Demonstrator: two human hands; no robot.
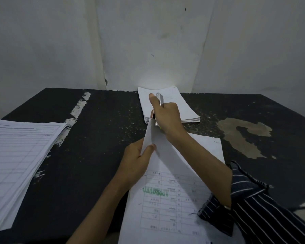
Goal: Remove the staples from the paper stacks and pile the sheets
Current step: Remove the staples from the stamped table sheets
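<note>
A stapled paper stack (167, 205) with a green stamp and a printed table lies in front of me, its far corner lifted off the table. My left hand (137, 161) pinches that lifted corner between thumb and fingers. My right hand (165, 117) grips a metal staple remover (159, 101), whose lower end meets the raised paper tip. Behind the hands, against the wall, sits a pile of loose white sheets (183, 106). The staple itself is hidden.
A thick stack of ruled forms (18, 155) lies at the left edge of the dark, scuffed table (92, 155). A worn pale patch (245, 134) marks the table on the right. A white wall stands close behind the table.
</note>
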